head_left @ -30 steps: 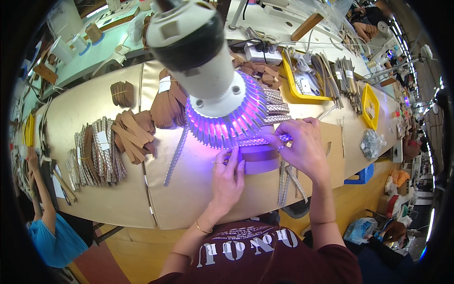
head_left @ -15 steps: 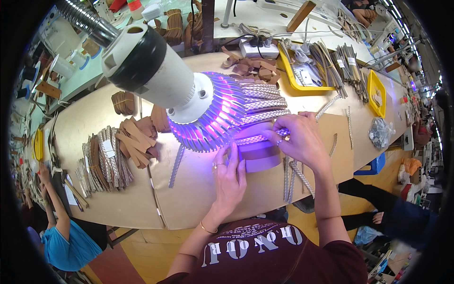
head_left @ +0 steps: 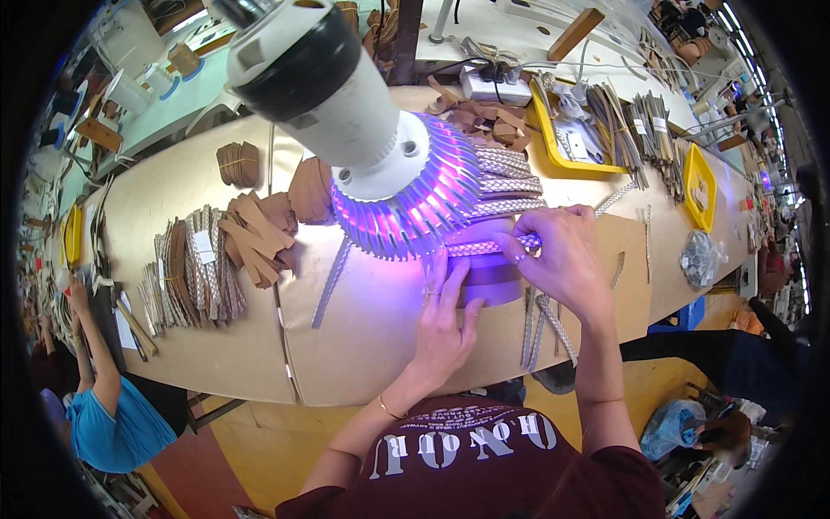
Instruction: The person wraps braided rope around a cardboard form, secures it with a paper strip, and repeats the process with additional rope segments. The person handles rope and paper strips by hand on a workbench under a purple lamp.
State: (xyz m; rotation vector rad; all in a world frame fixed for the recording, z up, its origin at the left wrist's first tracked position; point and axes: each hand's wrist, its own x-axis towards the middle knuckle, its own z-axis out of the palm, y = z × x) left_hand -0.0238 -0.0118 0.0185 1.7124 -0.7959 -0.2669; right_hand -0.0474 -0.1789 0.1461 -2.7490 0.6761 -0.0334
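Under the purple-glowing lamp [head_left: 411, 203], a pale braided strap [head_left: 475, 248] lies across a stack of curved brown strips [head_left: 488, 290]. My right hand [head_left: 566, 259] pinches the strap's right part between thumb and fingers. Close to the strap's left part is my left hand [head_left: 445, 329], its fingers stretched out and apart; fingertips reach the strap beside the lamp's rim, and whether they press on it I cannot tell. Just beyond, a row of similar braided straps [head_left: 510, 186] runs out from beneath the lamp, which hides their left ends.
Bundled braided straps [head_left: 207, 272] and brown strips [head_left: 259, 242] lie on the left. Loose braided pieces [head_left: 553, 324] sit right of the stack. At the back are a yellow tray [head_left: 562, 151] and a power strip [head_left: 497, 86]. A co-worker in blue [head_left: 121, 428] is at left.
The whole view has shifted a little, so the lamp appears farther right and higher. My left hand's fingers have shifted slightly along the strap. My right hand keeps its pinch.
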